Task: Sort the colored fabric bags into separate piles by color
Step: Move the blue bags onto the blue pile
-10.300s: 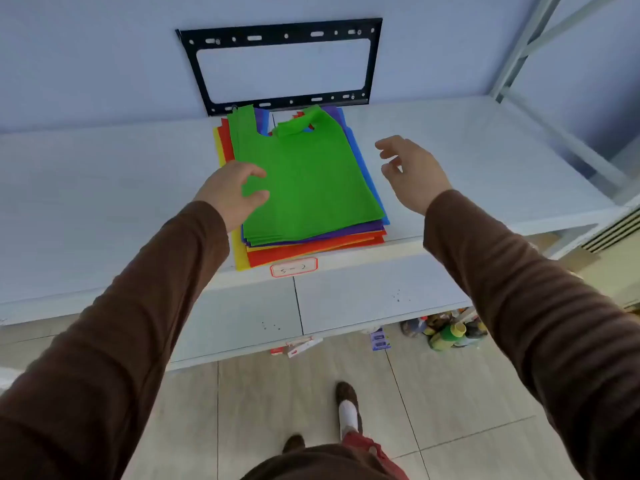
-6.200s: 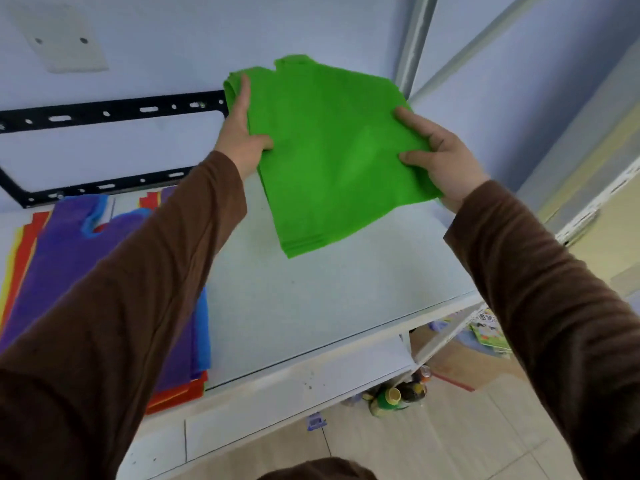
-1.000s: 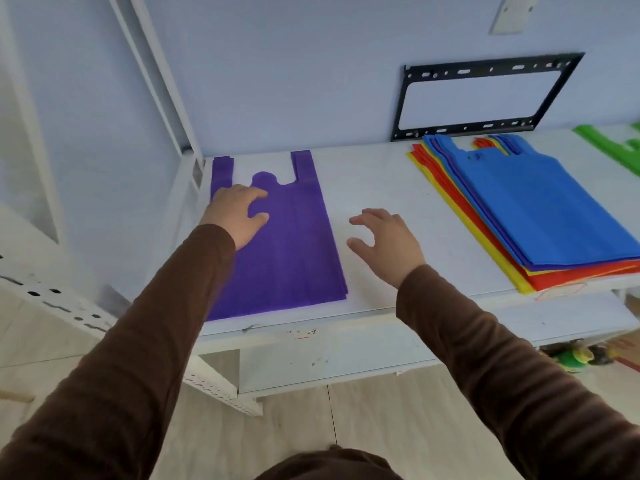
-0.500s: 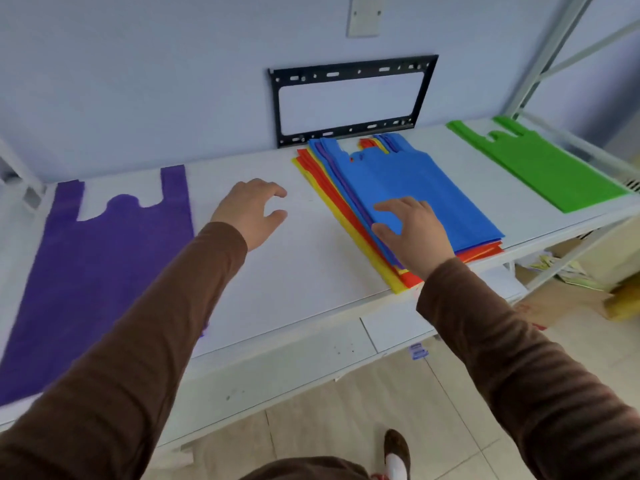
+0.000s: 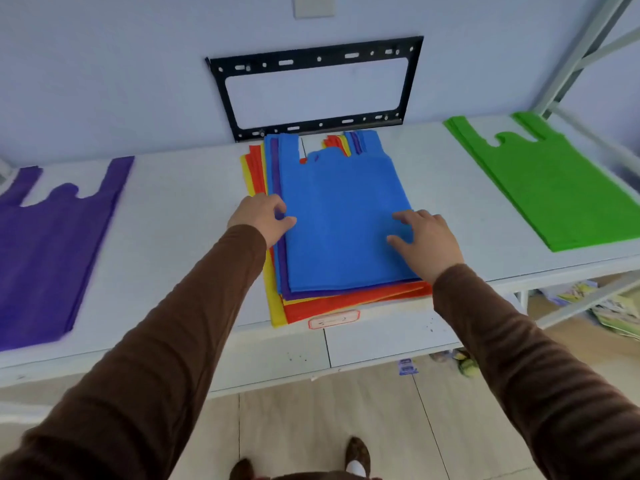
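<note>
A mixed stack of fabric bags lies mid-shelf, with a blue bag [image 5: 339, 216] on top and purple, red [image 5: 346, 301] and yellow [image 5: 275, 306] edges showing beneath. My left hand [image 5: 261, 216] rests at the stack's left edge, fingers curled onto the blue bag's side. My right hand [image 5: 424, 239] lies spread on the blue bag's right side. A purple bag pile [image 5: 52, 244] lies flat at the far left. A green bag pile [image 5: 550, 185] lies at the far right.
The white shelf [image 5: 173, 237] shows bare surface between the piles. A black metal bracket [image 5: 313, 53] hangs on the wall behind the stack. A grey rack post [image 5: 581, 46] rises at the right. Clutter sits on the floor under the shelf's right end.
The view has swung from the purple pile back to the mixed stack. Both hands have moved onto the blue bag, the left one reaching its left edge.
</note>
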The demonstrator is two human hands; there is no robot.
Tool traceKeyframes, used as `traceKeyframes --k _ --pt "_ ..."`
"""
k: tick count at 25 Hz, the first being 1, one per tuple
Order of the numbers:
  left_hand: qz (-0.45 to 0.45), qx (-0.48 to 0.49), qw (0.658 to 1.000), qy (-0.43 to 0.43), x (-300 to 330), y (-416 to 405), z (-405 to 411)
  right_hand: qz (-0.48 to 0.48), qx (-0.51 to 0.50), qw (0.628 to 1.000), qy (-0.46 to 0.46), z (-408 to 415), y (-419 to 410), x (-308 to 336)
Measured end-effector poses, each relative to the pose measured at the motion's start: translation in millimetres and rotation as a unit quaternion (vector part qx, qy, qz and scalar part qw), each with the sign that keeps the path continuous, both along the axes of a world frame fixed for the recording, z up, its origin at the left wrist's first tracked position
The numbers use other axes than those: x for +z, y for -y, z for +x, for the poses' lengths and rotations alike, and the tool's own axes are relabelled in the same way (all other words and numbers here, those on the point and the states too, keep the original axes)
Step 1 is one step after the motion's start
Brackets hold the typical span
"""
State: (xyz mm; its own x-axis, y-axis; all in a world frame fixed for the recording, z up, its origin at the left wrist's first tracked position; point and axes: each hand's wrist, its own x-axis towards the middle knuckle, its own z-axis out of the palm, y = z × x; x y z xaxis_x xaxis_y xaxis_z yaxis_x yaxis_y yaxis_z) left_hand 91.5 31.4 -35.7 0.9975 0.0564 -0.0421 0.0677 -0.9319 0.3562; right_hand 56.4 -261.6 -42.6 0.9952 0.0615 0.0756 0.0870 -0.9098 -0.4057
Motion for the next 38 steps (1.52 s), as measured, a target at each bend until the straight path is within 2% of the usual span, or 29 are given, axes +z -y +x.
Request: traceKeyframes --k 3,9,12,15,18,19,20,22,24,25,26,28,30,32,34,38 --pt "0.044 0.047 0.997 -0.028 -5.3 13.2 5.4 -0.009 -0.003 0.999 -0.05 10.1 14.9 -10.0" --pt "0.058 0.089 0.992 -0.061 -10.7 22.7 14.7 0.007 -0.001 0.998 -0.065 15.0 20.7 -15.6" --pt "0.018 0.092 0.993 -0.074 -10.7 25.0 18.0 0.003 -0.003 0.998 -0.068 13.6 20.0 -14.2" --pt "-0.028 0.074 0.996 -0.028 -9.2 31.0 15.2 -0.001 -0.007 0.997 -0.072 12.5 21.8 -13.1" --pt "-0.186 0.053 0.981 -0.026 -3.8 40.9 11.5 0.016 -0.017 0.999 -0.046 10.6 25.6 -10.9" --pt "-0.274 0.073 0.958 -0.044 -1.7 41.9 11.9 0.035 -0.028 0.999 -0.028 10.9 28.3 -9.6" --pt "-0.376 0.105 0.919 -0.062 1.1 43.1 11.9 0.059 -0.049 0.997 -0.01 10.7 31.8 -6.5" --pt "-0.554 0.17 0.81 -0.093 11.0 47.0 8.5 0.097 -0.096 0.991 0.001 11.2 41.5 0.4" --pt "-0.654 0.206 0.72 -0.111 23.4 50.2 4.2 0.132 -0.124 0.983 -0.035 10.0 49.6 7.6" --pt "-0.672 0.219 0.698 -0.116 24.3 49.6 3.5 0.193 -0.126 0.97 -0.083 7.9 51.6 12.4" --pt "-0.676 0.22 0.692 -0.123 25.9 49.2 0.7 0.287 -0.124 0.938 -0.152 6.2 51.3 15.5" --pt "-0.664 0.202 0.707 -0.138 21.8 46.6 -1.6 0.457 -0.101 0.84 -0.276 2.2 46.0 20.1" --pt "-0.623 0.184 0.745 -0.149 10.1 41.9 -1.3 0.534 -0.069 0.788 -0.298 6.6 41.1 13.1" --pt "-0.567 0.191 0.794 -0.109 2.0 35.4 2.6 0.546 -0.032 0.788 -0.282 10.8 37.4 6.3" --pt "-0.56 0.158 0.808 -0.089 -0.7 30.3 10.0 0.528 -0.006 0.801 -0.283 13.2 38.4 2.9" --pt "-0.506 0.068 0.845 -0.162 0.1 30.6 31.7 0.534 0.022 0.782 -0.323 13.0 45.9 9.3"
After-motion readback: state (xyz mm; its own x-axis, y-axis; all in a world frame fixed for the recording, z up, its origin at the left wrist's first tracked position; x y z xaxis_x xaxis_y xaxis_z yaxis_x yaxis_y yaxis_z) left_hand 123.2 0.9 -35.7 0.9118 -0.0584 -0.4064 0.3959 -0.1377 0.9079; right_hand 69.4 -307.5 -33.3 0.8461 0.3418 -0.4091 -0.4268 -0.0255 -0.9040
